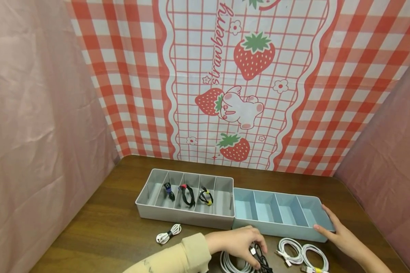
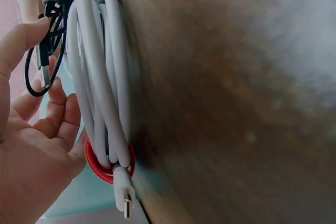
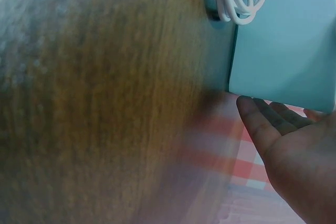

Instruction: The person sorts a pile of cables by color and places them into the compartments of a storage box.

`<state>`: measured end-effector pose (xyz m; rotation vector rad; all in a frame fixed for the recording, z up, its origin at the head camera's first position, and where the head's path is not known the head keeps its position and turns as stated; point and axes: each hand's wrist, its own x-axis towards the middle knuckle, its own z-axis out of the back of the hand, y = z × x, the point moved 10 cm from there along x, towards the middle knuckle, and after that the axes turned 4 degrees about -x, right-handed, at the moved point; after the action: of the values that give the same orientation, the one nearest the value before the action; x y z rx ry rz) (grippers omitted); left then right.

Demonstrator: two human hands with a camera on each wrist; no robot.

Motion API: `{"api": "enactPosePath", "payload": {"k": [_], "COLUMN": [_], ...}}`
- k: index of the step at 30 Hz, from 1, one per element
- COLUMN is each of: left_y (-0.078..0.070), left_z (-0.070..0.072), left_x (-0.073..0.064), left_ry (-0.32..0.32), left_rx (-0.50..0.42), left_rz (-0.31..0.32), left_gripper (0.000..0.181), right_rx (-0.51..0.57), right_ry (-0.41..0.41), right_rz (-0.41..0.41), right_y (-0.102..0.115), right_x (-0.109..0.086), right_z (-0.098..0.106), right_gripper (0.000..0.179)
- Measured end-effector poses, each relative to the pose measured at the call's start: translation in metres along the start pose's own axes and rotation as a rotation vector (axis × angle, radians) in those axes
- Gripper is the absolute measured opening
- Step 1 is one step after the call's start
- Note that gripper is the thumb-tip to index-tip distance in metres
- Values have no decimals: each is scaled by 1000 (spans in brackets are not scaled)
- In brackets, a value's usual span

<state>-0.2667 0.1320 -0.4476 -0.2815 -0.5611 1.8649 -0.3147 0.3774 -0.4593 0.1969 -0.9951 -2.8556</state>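
My left hand (image 1: 237,244) is over a bundled black cable (image 1: 262,261) at the front of the table. In the left wrist view, thumb and fingers pinch that black cable (image 2: 50,40), whose metal plug points down. Close beside it lies a coiled white cable (image 2: 100,77) with a red tie. My right hand (image 1: 343,235) rests against the right end of the light blue divided box (image 1: 280,229), thumb at its front rim. Its fingers (image 3: 257,121) look fairly straight along the end wall in the right wrist view.
A grey divided box (image 1: 188,218) adjoins the blue one; three of its compartments hold dark tied cables (image 1: 188,195). A white cable bundle (image 1: 169,234) lies before it. Two coiled white cables (image 1: 290,250) lie before the blue box. A checked cloth (image 1: 136,113) hangs behind.
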Motion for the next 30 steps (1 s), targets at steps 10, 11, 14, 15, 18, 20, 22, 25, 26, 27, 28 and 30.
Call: {"api": "enactPosePath", "payload": {"k": [10,11,14,15,18,20,22,25,26,27,28,30], "left_y": [-2,-2,-3,-3,-6,-8,-10,-12,-12,-13,-13,-13], "left_z": [12,13,17,19,23,25,27,31,32,33,34,36], "left_x": [-8,-8,-10,-11,-12,-13,-14,-15,-15,-15,-15,-16], "left_ry": [-105,-112,-142,-151,-174,-184,-195,-213,-218,-222,-225,-231], "left_rx": [-46,-50,-43,-41,-34,-30,-17,-3,2,3,4,14], "left_rz": [-9,-9,-3,-1,-4,-12,-23,-39,-43,-47,-50,-55], "left_gripper": [40,41,43,43,43,43,43,42,42,42,41,41], "right_rx": [29,33,37,37,29,33,29,27,24,22,22,23], "right_ry": [-8,-8,-3,-1,1,3,0,-5,-8,-9,-9,-7], "right_rz": [13,14,13,12,9,7,5,4,4,5,6,6], "right_y": [0,0,-1,-1,-1,-2,-2,-1,-1,-1,-1,0], "right_x": [0,1,1,1,1,1,0,0,0,0,0,0], "right_z": [0,0,0,0,-1,-1,-1,0,0,0,0,0], "right_gripper": [88,88,88,88,88,88,88,88,88,88,89,88]}}
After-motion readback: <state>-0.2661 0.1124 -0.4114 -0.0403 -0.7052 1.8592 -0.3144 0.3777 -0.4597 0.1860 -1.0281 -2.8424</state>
